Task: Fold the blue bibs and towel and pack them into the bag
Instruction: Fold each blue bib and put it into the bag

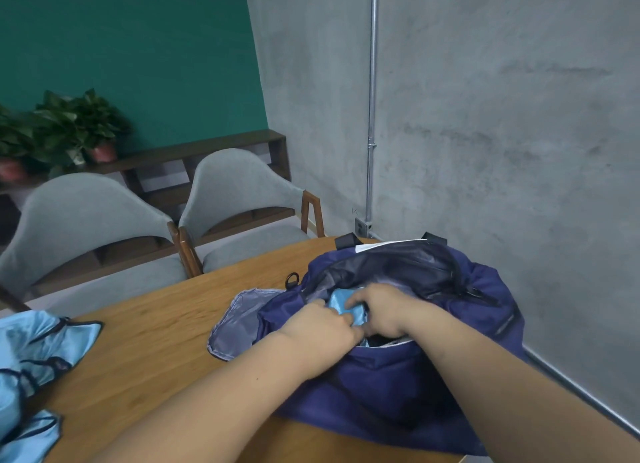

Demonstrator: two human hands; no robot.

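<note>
Now left hand [320,326] and right hand [382,312] clutch a blue bib [340,304] inside the open bag [398,390].

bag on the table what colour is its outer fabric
Dark navy-blue bag, with a pale grey lining; head view.

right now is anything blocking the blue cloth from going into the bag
Nothing visible does. The left hand and right hand hold the blue cloth at the open mouth of the bag, its flap lying aside on the table. The dark space beneath cannot be seen.
</note>
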